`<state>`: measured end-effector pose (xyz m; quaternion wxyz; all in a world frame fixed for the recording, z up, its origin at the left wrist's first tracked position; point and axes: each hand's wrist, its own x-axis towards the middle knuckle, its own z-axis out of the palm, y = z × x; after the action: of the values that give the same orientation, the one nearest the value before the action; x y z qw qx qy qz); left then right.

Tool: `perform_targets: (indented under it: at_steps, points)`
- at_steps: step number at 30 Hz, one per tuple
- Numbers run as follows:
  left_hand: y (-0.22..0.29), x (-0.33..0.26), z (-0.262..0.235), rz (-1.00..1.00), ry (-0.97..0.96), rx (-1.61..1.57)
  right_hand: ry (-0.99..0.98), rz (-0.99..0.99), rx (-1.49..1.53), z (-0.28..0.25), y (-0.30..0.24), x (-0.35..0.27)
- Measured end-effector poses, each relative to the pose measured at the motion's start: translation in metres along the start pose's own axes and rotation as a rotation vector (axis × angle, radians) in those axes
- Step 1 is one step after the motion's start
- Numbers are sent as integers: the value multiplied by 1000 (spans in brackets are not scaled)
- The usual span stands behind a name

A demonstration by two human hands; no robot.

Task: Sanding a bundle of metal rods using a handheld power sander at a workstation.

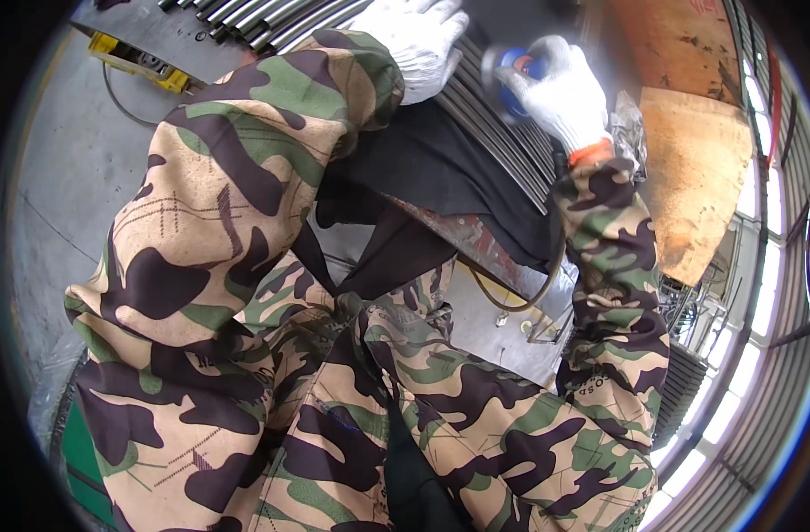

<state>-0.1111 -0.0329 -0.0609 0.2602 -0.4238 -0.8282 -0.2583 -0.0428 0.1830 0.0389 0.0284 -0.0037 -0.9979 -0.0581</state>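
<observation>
On the head view, top centre: work zone.
Left hand (420, 40): my gloved fingers lie flat, spread on the metal tubes (494, 133).
Right hand (560, 93): fingers wrapped around the blue grinder (514, 84), its disc against the tubes.
Advice: I judge steady bracing and light, even pressure best.

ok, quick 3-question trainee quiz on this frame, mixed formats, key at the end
1. True or false: both hands wear white knit gloves.
2. What does the right hand grip? A) a yellow box B) a blue round tool C) a brown board
3. Fill in: the left hand rests on a row of metal ____.

Key:
1. True; the left hand and right hand are both gloved in white.
2. B; the blue round tool sits in the right hand, over the metal tubes.
3. tubes; they lie side by side, partly under a black cloth.
</observation>
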Motion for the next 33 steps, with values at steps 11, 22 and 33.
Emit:
perform_targets:
  at_steps: [11, 22, 33]
  points:
    - [6, 0, 0, 18, 27, 20, 9, 3, -25, -6, -2, -16]
    - [10, 13, -8, 33, 6, 48, 88, -44, 26, -23, -16, -18]
    - [15, 1, -14, 24, -169, 125, 10, -44, 86, -28, -30, -25]
